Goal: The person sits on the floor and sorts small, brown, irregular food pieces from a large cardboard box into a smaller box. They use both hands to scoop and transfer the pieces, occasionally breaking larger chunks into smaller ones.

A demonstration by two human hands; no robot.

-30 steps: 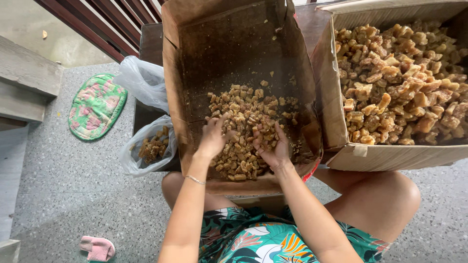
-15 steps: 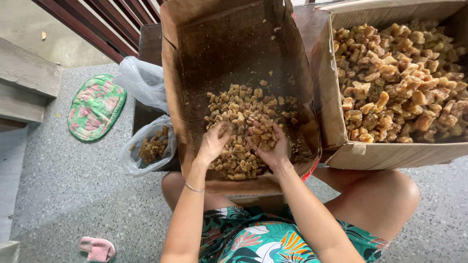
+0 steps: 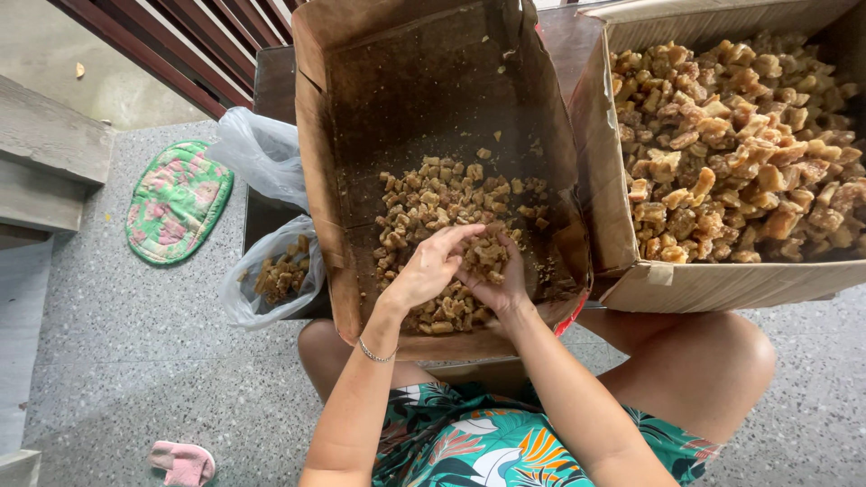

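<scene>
Both hands in the brown chunks inside the open cardboard box

The left hand (image 3: 431,266) lies palm down over the brown chunks (image 3: 433,212) at the near end of the cardboard box (image 3: 316,180), fingers curled around a few pieces; the right hand (image 3: 498,280) cups a small heap beneath it, touching it. Right of this box stands a larger box (image 3: 686,284) of bigger chunks; left of it lies a plastic bag (image 3: 271,284) holding a few pieces

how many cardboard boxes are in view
2. One cardboard box sits in front of the person, where the left hand and right hand gather brown chunks. A second, fuller box stands beside it on the right, partly cut off.
</scene>
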